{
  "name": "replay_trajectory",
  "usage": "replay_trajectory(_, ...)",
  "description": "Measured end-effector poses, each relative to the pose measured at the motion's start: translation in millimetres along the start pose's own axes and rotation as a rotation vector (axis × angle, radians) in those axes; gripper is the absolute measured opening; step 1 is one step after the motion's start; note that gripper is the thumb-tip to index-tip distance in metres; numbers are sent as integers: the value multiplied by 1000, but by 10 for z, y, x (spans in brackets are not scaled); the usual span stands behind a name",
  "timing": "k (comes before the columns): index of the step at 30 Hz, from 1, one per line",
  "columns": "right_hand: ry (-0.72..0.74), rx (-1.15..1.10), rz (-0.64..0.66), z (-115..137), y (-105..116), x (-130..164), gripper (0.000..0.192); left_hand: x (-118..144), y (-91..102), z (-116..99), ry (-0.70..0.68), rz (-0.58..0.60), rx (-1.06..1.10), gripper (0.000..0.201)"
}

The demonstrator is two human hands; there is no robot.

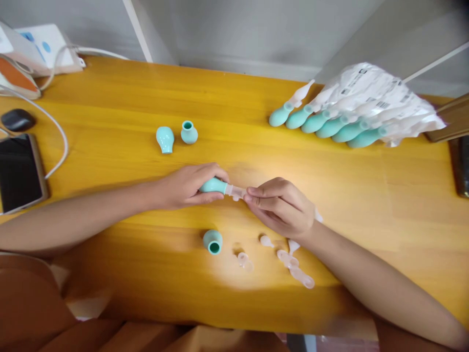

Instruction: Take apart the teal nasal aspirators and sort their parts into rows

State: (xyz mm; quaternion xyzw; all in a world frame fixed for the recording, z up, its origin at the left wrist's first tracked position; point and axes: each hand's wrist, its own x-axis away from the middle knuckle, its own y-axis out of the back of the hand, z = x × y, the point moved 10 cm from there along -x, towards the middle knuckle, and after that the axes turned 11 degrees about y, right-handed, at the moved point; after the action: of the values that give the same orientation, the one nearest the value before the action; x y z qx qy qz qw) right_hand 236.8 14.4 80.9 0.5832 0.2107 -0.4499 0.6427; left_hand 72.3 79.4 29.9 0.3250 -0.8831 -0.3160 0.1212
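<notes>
My left hand is closed around a teal squeeze bulb, held sideways above the table. A translucent plastic connector sits at the bulb's mouth and points right. With thumb and fingers, my right hand pinches the connector's far end; whether a tip is between those fingers is hidden. Closest below lies a loose teal bulb, its mouth toward me. Small clear pieces lie under my right hand: a connector, a small tip and several others, partly covered by the wrist.
Two more teal bulbs are at the back left. A row of bulbs with clear tips rests against a printed plastic bag at the back right. On the left are a phone, a black mouse and a white cable.
</notes>
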Motion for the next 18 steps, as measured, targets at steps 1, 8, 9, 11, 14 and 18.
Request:
replay_trajectory(1, -8, -5, 3, -5, -3, 1, 40, 2, -3, 0, -4, 1, -4, 27)
replay_trajectory(8, -56, -32, 16, -64, -6, 20, 43, 12, -54, 48, 9, 26, -48, 29)
replay_trajectory(9, -56, -35, 24, -68, -11, 26, 44, 15, -60, 46, 2, 27, -52, 29)
replay_trajectory(11, -54, -28, 38, -71, -18, 41, 46, 24, -74, 41, -11, 29, -61, 28)
replay_trajectory(14, -69, -14, 52, -82, -24, 72, 45, 34, -92, 42, -15, 32, -74, 28)
replay_trajectory(18, -84, -12, 74, -83, -37, 90, 42, 34, -112, 55, -1, 39, -105, 26)
